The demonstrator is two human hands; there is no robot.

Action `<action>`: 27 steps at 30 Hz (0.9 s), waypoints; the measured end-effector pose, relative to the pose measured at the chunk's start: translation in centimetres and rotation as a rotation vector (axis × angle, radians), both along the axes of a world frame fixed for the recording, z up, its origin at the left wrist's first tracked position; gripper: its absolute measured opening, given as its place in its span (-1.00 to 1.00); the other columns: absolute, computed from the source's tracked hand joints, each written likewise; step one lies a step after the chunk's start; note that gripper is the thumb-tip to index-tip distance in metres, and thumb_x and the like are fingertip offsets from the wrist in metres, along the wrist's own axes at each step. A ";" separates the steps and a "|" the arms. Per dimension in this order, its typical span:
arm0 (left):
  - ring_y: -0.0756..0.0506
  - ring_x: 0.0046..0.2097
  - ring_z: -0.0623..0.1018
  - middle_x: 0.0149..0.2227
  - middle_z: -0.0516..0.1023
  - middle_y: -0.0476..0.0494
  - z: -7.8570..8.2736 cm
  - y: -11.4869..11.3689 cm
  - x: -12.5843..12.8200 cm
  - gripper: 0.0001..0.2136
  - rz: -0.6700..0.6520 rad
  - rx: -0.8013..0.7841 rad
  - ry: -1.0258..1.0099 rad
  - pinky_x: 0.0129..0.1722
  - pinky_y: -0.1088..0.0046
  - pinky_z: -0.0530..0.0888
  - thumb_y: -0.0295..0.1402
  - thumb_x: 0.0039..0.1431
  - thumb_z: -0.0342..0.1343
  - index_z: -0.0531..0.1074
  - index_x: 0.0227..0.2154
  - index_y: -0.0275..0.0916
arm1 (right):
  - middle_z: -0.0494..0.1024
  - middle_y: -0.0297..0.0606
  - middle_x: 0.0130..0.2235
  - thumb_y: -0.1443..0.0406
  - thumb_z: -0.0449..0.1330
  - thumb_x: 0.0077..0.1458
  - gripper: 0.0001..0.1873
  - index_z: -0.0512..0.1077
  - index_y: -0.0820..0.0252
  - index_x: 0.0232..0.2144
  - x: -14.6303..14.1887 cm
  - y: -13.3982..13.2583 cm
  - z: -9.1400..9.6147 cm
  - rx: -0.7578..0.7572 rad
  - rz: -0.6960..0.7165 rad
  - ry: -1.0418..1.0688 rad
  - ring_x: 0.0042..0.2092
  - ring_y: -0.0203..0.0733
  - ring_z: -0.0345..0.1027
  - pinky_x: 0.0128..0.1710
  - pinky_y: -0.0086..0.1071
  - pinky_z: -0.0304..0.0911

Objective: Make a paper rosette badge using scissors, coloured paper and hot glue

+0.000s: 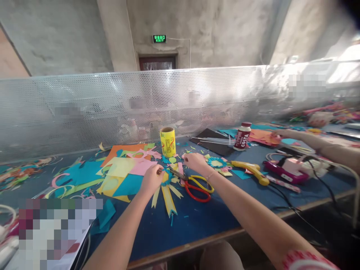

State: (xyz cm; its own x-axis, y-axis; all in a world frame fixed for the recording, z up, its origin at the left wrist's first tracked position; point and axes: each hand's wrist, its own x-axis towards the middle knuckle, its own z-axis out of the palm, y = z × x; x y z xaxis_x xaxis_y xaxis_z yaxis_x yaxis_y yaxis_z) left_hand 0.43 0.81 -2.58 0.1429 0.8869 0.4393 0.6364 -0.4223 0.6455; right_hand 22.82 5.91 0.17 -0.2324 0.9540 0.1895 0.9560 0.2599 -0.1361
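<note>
Left hand and right hand around a yellow-and-blue paper rosette

The rosette lies flat on the dark blue worktop, between the two forearms, its forked yellow tails fanned toward the person. The left hand is at its left edge, fingers drawn together at the tips; whether they grasp any part of it, I cannot tell. The right hand is above and to the right, with fingers bent downward near small pink paper scraps; what they may be pinching cannot be made out.

Metal scissors with one red and one yellow handle lie between the hands, blades toward the rosette. Behind stands an upright yellow printed roll with a brown core. Coloured paper sheets and cut-outs overlap to the left. Right of the right hand are a blue frilled paper ring and a yellow glue gun; beyond them stands a dark-red and white bottle. Another person's arm extends over the far right.
</note>
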 end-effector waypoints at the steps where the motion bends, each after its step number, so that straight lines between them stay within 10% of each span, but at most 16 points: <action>1: -0.08 -0.34 0.47 -0.39 0.48 -0.14 0.0 0.0 0.0 -0.92 -0.003 0.005 0.003 -0.29 0.38 0.40 -0.40 0.05 0.04 0.41 -0.39 -0.24 | 0.52 -0.10 -0.22 0.32 0.11 0.06 -0.86 0.46 0.22 -0.34 -0.3 0.5 -0.2 -0.006 0.001 -0.003 -0.20 -0.11 0.42 -0.29 -0.40 0.17; 12: -0.08 -0.35 0.48 -0.40 0.49 -0.14 0.3 -0.4 0.2 -0.91 -0.041 -0.003 0.034 -0.30 0.40 0.39 -0.45 0.06 0.02 0.42 -0.39 -0.24 | 0.56 -0.28 -0.39 0.38 0.27 -0.12 -0.59 0.38 0.29 -0.14 -1.3 2.4 -2.8 -0.209 -0.049 0.360 -0.40 -0.28 0.40 -0.47 -0.52 0.16; 17: -0.08 -0.33 0.48 -0.39 0.50 -0.15 0.4 -0.6 0.3 -0.89 -0.051 0.005 0.072 -0.29 0.39 0.39 -0.46 0.06 0.00 0.43 -0.38 -0.23 | 0.55 -0.23 -0.35 0.41 0.17 -0.06 -0.87 0.47 0.28 -0.37 -1.1 2.3 -2.8 -0.082 0.010 0.404 -0.31 -0.27 0.40 -0.32 -0.48 0.22; 27: -0.08 -0.35 0.47 -0.39 0.49 -0.15 -0.1 -0.3 0.0 -0.86 -0.081 -0.051 0.151 -0.31 0.42 0.38 -0.44 0.09 -0.05 0.42 -0.42 -0.24 | 0.54 -0.13 -0.16 0.45 0.26 -0.18 -0.66 0.44 0.30 -0.24 -1.8 2.4 -3.5 -0.063 0.014 0.532 -0.14 -0.18 0.41 -0.14 -0.37 0.27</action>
State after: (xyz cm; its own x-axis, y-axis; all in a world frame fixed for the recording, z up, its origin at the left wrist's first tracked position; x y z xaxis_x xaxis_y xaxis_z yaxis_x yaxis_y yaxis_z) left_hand 0.44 0.54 -2.67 0.2760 0.8904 0.3620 0.6927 -0.4453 0.5673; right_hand 21.03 8.35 -3.30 -0.1328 0.9648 0.2271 0.7468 0.2480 -0.6171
